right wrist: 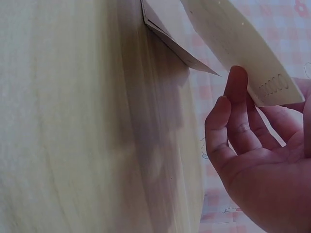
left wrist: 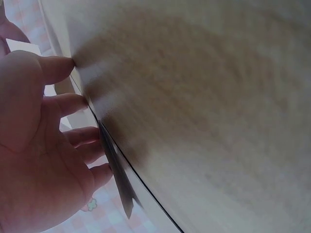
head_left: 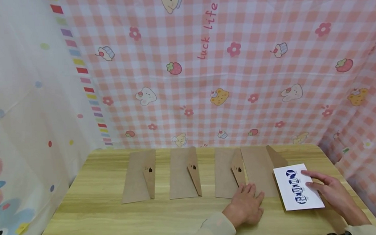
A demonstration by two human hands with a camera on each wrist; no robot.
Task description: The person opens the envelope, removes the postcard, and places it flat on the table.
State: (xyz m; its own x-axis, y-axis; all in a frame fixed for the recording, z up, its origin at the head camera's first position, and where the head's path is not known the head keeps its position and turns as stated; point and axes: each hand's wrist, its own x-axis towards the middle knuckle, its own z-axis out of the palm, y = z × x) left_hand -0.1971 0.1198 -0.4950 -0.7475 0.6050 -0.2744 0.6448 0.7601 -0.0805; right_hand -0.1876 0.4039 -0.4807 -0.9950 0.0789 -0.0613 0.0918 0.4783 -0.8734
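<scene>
My right hand (head_left: 335,192) pinches a white card (head_left: 296,193) with blue printing by its right edge. The card is raised at the right of the table and overlaps the open flap side of a brown paper envelope (head_left: 258,170). In the right wrist view, the card (right wrist: 238,41) is tilted between thumb and fingers, above the table. My left hand (head_left: 244,206) lies palm down with fingers spread, fingertips at the lower edges of that envelope and of the brown envelope (head_left: 222,169) beside it, whose flap is partly lifted.
Two more brown envelopes (head_left: 136,175) (head_left: 180,172) lie to the left in the same row, flaps partly raised, each with a small dark mark. The wooden table (head_left: 133,223) ends at a pink checked cloth (head_left: 191,77) behind and at the right.
</scene>
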